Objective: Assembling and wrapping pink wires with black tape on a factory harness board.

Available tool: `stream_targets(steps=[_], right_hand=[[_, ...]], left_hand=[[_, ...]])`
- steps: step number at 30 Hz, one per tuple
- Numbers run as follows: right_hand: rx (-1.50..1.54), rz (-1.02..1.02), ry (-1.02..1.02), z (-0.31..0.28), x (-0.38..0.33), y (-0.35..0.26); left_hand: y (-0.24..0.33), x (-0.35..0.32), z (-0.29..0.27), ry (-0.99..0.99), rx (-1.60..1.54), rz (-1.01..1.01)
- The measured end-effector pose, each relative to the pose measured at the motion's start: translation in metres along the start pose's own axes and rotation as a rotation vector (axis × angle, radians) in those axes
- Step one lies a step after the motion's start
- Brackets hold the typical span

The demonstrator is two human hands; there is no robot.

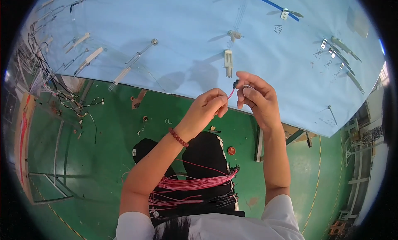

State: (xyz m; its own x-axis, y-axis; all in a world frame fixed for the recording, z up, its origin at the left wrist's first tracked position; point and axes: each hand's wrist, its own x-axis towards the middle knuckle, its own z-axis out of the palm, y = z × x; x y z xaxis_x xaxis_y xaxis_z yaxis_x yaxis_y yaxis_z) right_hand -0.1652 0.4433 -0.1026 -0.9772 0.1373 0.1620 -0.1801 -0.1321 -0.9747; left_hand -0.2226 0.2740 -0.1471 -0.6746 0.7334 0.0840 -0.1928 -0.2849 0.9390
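L hand (pixel 210 103) pinching pink wire (pixel 230 95) w/ black connector (pixel 236 84) at end, up nr blue surface (pixel 290 82) edge; R hand (pixel 262 100) part-curled beside connector, can't tell if gripping; wire bundle (pixel 195 184) on lap (pixel 204 153).

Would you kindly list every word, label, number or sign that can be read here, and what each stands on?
Dark handwritten mark, upper right on the blue board: visible, but not copied out here.
Handwriting beside the right-hand metal clips: too small to read reliably.
Small writing near the board's lower right: too small.
Black connector: no text distinguishable.
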Motion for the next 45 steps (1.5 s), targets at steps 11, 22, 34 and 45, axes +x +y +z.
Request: stream_targets(steps=[11,22,34,45], right_hand=[[-0.026,0.148,-0.09,-0.004,0.015,-0.005],[-0.38,-0.015,-0.032,0.0,0.033,-0.007],[-0.8,-0.066,-0.301,0.001,0.061,-0.035],[-0.869,0.041,-0.282,0.006,0.073,-0.038]], left_hand=[[0.004,0.01,0.0,0.088,0.03,0.025],[-0.005,0.028,-0.005,0.113,-0.172,0.014],[-0.022,0.04,-0.009,0.12,-0.459,-0.067],[-0.04,0.051,-0.002,0.134,-0.623,-0.027]])
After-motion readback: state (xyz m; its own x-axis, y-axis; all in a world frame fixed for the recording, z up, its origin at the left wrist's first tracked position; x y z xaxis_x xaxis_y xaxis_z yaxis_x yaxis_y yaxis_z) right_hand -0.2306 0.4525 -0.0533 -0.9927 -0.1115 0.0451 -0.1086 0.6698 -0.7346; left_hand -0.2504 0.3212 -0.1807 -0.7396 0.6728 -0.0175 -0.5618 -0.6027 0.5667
